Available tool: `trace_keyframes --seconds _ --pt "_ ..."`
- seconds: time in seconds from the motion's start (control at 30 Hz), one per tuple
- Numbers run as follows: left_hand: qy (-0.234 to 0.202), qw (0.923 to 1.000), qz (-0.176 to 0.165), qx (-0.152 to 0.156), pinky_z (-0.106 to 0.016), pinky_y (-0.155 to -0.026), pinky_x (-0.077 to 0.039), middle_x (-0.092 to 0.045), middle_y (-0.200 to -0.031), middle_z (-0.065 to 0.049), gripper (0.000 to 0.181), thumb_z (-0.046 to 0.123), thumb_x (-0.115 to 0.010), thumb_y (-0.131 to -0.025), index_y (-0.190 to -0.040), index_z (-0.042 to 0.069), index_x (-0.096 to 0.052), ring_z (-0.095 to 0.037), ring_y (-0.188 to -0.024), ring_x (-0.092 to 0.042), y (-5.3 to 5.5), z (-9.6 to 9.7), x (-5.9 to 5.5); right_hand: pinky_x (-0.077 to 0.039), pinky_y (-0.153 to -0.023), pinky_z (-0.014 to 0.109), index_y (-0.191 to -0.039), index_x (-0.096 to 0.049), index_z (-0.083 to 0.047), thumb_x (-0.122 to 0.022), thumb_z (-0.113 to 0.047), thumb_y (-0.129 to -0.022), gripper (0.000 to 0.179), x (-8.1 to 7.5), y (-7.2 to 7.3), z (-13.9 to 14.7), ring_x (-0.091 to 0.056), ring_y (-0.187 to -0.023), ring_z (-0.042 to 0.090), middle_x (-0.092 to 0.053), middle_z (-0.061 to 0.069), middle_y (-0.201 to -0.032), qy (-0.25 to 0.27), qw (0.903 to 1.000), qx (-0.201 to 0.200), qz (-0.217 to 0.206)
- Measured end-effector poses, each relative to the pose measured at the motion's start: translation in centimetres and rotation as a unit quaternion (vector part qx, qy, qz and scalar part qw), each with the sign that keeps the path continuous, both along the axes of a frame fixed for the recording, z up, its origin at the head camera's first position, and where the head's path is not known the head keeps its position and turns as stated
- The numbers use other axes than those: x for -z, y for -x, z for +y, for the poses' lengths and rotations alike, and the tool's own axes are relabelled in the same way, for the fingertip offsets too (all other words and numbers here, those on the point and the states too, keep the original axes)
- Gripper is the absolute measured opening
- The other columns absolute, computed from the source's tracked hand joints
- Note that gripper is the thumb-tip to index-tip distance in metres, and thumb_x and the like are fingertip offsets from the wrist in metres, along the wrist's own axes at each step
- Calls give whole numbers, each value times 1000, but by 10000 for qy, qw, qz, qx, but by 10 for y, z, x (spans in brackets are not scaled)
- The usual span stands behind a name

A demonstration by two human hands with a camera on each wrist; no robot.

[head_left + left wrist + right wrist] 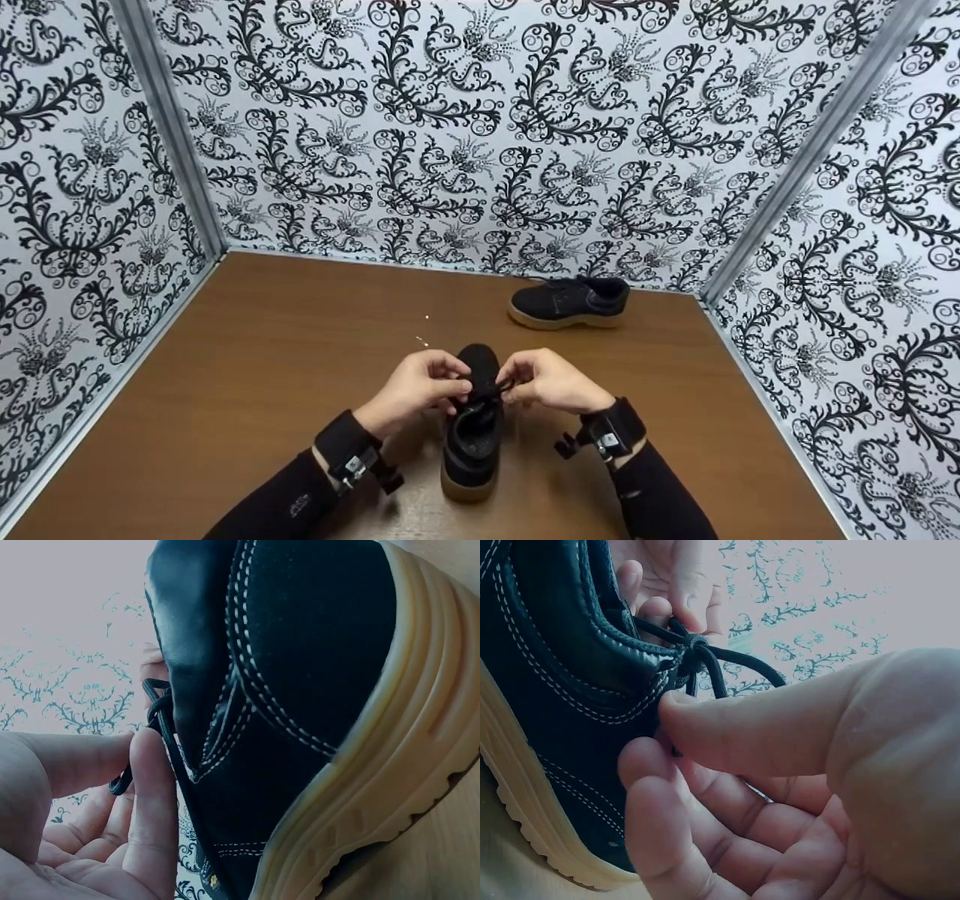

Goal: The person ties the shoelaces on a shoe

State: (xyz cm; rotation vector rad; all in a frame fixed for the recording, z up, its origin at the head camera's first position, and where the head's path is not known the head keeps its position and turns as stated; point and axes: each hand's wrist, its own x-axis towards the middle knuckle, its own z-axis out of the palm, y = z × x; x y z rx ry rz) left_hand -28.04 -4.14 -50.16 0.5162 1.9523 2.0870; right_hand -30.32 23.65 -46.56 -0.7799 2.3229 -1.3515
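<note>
A black shoe (472,454) with a tan sole stands on the table, its toe pointing away from me. Its black shoelace (697,652) is knotted over the tongue, with loops out to the sides. From the left, my left hand (416,390) pinches one part of the lace between thumb and index finger; a bit of lace (121,781) sticks out below that pinch. On the opposite side my right hand (551,379) holds another part of the lace close to the knot, its thumb (742,724) partly covering it. Both hands are right at the shoe's upper.
A second black shoe (566,301) with a tan sole lies farther back on the brown table (300,322), near the rear wall. Small white specks (422,341) lie beyond the near shoe. Patterned walls (465,135) close off the back and both sides.
</note>
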Motion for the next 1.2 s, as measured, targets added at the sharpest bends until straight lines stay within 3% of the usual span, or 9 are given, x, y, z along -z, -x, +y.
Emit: trace_keyframes --seconds 0.17,0.27,0.37,0.57,0.77,0.9,1.0,1.07,1.2 --pt "-19 10000 16 -17 -26 -61 -62 -75 -91 -10 31 -2 -79 -97 -122 -17 -67 -18 -75 -73 0 0 -1 -63 -70 65 -109 -78 -5 -83 0 -91 19 -1 0 2 -71 -82 60 -78 9 -94 -155 9999 25 -21" --pt "-5 10000 41 -68 -25 -61 -61 -75 -92 -8 30 -1 -81 -97 -121 -15 -69 -16 -73 -71 0 1 0 -62 -71 68 -109 -78 -5 -83 -1 -91 19 0 1 4 -72 -83 60 -77 5 -92 -234 9997 43 -55" --pt "14 9999 76 -123 -25 -60 -60 -75 -93 -8 28 0 -81 -96 -119 -12 -71 -15 -72 -69 0 1 0 -64 -71 61 -109 -77 -5 -82 -1 -91 19 0 1 5 -74 -83 56 -77 5 -92 -323 9994 49 -73" --pt "23 9999 105 -104 -25 -60 -57 -74 -94 -7 28 0 -81 -96 -118 -14 -70 -14 -73 -66 -2 2 0 -62 -76 33 -110 -80 -8 -85 -6 -91 20 -3 1 5 -76 -88 26 -80 4 -100 -649 9975 -68 269" --pt "173 9995 226 -161 -25 -60 -57 -74 -93 -5 30 3 -83 -95 -117 -13 -70 -15 -74 -65 -3 3 1 -59 -86 32 -117 -82 -17 -90 -24 -95 24 -5 1 6 -75 -99 25 -80 -3 -109 -518 9960 -290 675" --pt "226 9991 331 -171 -25 -60 -57 -74 -92 -5 30 3 -83 -96 -117 -14 -70 -15 -76 -66 -2 4 2 -54 -77 29 -108 -83 -16 -85 -25 -101 11 -5 2 5 -69 -88 17 -78 -4 -97 -333 9946 -305 938" --pt "235 9989 382 -153 -26 -61 -58 -74 -90 -5 27 2 -81 -98 -117 -14 -70 -16 -77 -68 -2 3 2 -48 -69 24 -97 -83 -14 -81 -27 -104 14 -5 2 5 -62 -76 11 -74 -1 -85 -400 9946 -117 949" --pt "236 9989 397 -130 -26 -61 -59 -74 -89 -6 26 1 -81 -98 -117 -14 -70 -16 -77 -68 -2 3 2 -47 -67 24 -93 -82 -12 -79 -26 -105 19 -5 1 5 -63 -73 14 -73 5 -82 -471 9950 51 879" --pt "290 9988 378 -134 -25 -61 -58 -74 -88 -7 24 0 -79 -99 -117 -14 -71 -16 -75 -68 -2 2 2 -62 -73 34 -92 -81 -2 -77 -21 -105 22 -5 0 5 -75 -79 34 -79 18 -88 -359 9973 290 563"
